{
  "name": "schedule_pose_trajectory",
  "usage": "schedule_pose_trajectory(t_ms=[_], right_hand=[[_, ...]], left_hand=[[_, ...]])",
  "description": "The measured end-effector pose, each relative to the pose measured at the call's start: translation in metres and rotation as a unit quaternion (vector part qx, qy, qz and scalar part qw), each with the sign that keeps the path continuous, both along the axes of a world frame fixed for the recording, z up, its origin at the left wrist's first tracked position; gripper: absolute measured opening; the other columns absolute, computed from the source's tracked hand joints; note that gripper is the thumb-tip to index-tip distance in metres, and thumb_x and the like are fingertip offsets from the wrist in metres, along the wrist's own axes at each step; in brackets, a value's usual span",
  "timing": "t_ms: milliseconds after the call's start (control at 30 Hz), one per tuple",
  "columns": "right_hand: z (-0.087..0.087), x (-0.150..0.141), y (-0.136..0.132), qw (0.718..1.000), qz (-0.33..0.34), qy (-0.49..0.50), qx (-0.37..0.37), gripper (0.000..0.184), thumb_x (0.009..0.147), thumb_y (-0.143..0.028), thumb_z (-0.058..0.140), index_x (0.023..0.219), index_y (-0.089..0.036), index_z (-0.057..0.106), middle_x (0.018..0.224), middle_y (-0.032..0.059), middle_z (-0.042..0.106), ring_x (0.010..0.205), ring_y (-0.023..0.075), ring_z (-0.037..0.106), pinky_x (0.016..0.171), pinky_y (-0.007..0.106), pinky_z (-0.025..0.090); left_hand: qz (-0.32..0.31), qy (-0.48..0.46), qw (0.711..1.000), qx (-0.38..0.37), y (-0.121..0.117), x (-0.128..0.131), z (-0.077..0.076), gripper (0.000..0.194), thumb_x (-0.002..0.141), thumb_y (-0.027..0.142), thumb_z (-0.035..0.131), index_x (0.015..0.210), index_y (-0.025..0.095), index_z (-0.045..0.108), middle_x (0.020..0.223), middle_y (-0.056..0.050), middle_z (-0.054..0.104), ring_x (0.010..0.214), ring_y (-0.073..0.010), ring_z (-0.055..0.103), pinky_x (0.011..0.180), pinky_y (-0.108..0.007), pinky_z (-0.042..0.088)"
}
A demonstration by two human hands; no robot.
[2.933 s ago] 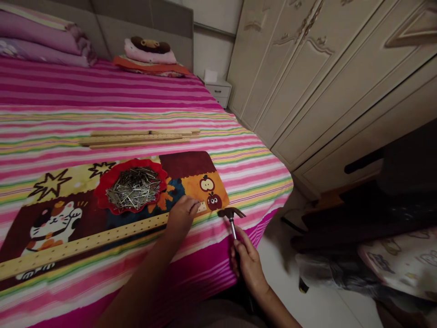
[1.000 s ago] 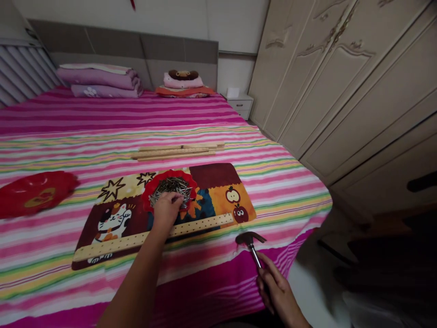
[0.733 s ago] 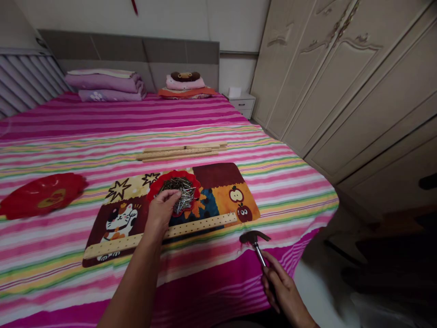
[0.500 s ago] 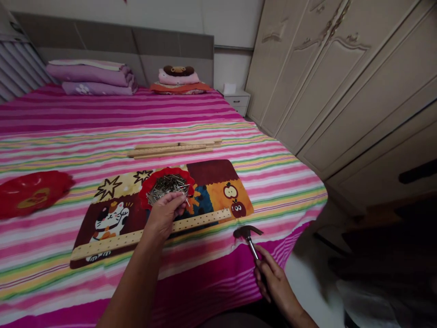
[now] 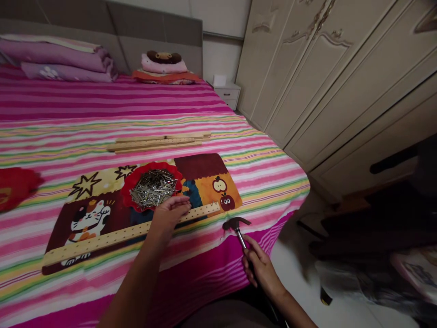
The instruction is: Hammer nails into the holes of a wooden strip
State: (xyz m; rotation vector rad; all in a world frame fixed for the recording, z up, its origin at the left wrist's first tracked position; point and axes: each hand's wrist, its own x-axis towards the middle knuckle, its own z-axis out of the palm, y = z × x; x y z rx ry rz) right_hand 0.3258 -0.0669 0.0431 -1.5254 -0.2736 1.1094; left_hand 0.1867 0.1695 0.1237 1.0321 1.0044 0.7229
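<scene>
My left hand hovers over the wooden strip with holes, just in front of the red dish of nails. Its fingers are pinched together; what they hold is too small to make out. My right hand grips the handle of a small hammer, whose head rests on the bed's front edge right of the strip. The strip lies on a cartoon cat mat.
More wooden strips lie farther back on the striped bedsheet. Another red dish is at the left edge. Folded bedding sits by the headboard. A cream wardrobe stands to the right, with a nightstand beside it.
My left hand went from the strip's end to the nail dish, pinched there, then came back down toward the strip. The hammer hand stayed at the bed's edge. The camera view shifted.
</scene>
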Motion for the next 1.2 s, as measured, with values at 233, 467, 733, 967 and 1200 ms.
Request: schedule_pose_trajectory(t_ms=[233,467,733,967,1200], right_hand=[[-0.002,0.001,0.001,1.0,0.007,0.003,-0.001,0.056,0.079,-0.043,0.051,0.129,-0.021,0.04,0.051,-0.0101,0.047,0.029,0.0039,0.03,0.026,0.012,0.022],[-0.003,0.002,0.001,1.0,0.007,0.006,0.006,0.055,0.079,-0.043,0.051,0.128,-0.021,0.041,0.05,-0.0103,0.047,0.029,0.004,0.031,0.026,0.012,0.023],[-0.002,0.002,0.0,1.0,0.005,0.005,0.005,0.053,0.079,-0.042,0.051,0.127,-0.021,0.042,0.053,-0.0098,0.048,0.029,0.0036,0.031,0.026,0.012,0.022],[-0.003,0.001,0.0,1.0,0.003,-0.005,0.0,0.056,0.079,-0.043,0.051,0.129,-0.018,0.041,0.053,-0.0094,0.048,0.03,0.004,0.031,0.026,0.013,0.023],[0.032,-0.009,0.003,0.999,-0.002,-0.051,0.019,0.062,0.081,-0.045,0.051,0.135,-0.017,0.041,0.055,-0.0082,0.046,0.034,0.0051,0.032,0.03,0.016,0.023]], left_hand=[[-0.005,0.078,0.995,0.067,-0.008,0.013,-0.015,0.034,0.05,0.039,0.074,0.074,0.016,0.07,0.067,0.0,0.065,0.056,-0.0081,0.052,0.054,-0.021,0.043],[-0.033,0.087,0.994,0.059,-0.012,0.029,-0.02,0.034,0.052,0.034,0.07,0.081,0.016,0.068,0.066,0.002,0.062,0.052,-0.0088,0.053,0.051,-0.023,0.044],[-0.059,0.164,0.976,0.129,-0.012,0.041,-0.023,0.016,0.062,0.031,0.062,0.073,0.019,0.067,0.061,0.002,0.061,0.06,-0.0124,0.057,0.058,-0.024,0.045],[-0.093,0.231,0.938,0.242,-0.014,0.04,-0.031,0.014,0.069,0.031,0.059,0.075,0.023,0.068,0.072,0.002,0.068,0.071,-0.0152,0.062,0.07,-0.027,0.046],[-0.112,0.273,0.886,0.359,-0.015,0.038,-0.033,0.014,0.073,0.027,0.055,0.072,0.023,0.068,0.078,0.001,0.066,0.073,-0.0139,0.059,0.072,-0.026,0.045]])
